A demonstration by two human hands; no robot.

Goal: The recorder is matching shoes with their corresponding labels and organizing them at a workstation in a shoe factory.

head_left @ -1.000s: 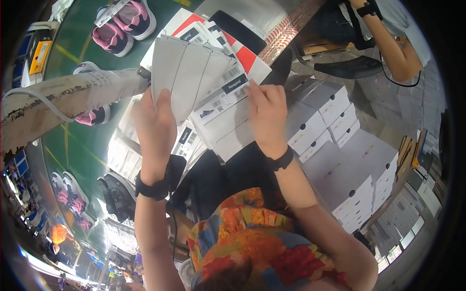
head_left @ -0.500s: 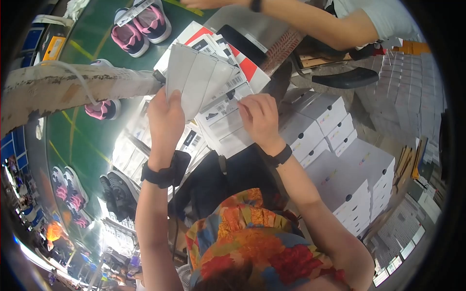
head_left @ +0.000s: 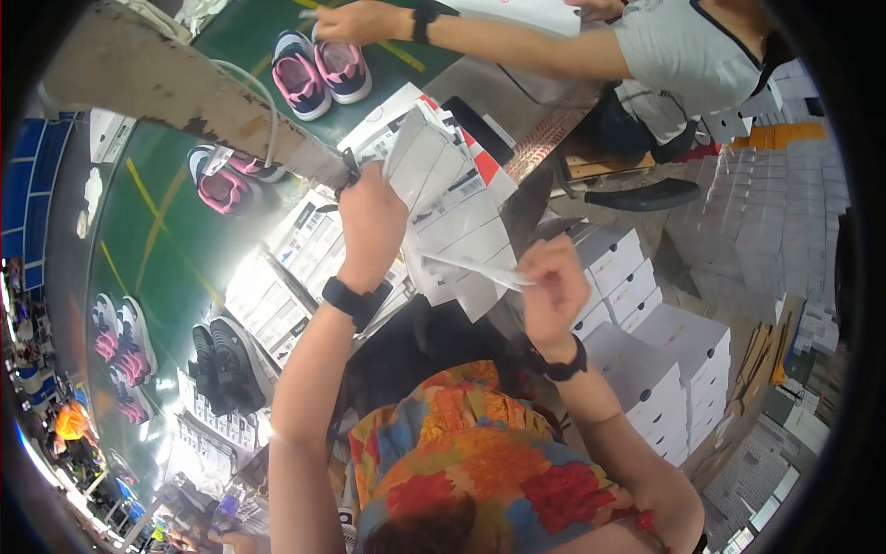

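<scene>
My left hand (head_left: 374, 222) is closed on the near-left edge of a fanned sheaf of white label sheets (head_left: 431, 157), its fingertips partly hidden. More white printed sheets (head_left: 461, 231) lie beneath, some with barcodes and small shoe pictures. To the right, my right hand (head_left: 556, 295) pinches one end of a thin white label strip (head_left: 475, 269), seen nearly edge-on and stretching left over the sheets. Both wrists wear black bands.
Green tabletop (head_left: 138, 240) bears pink-and-navy sneakers (head_left: 305, 78) and black shoes (head_left: 226, 355). A worn post (head_left: 185, 102) crosses close to my left hand. White shoeboxes (head_left: 637, 369) are stacked at right. Across from me, another person's hand (head_left: 360, 23) holds something small and white above the sneakers.
My right hand has drawn back toward me and right, now with the white strip in its pinch. The whole view has shifted. The other person's arm reaches farther over the sneakers.
</scene>
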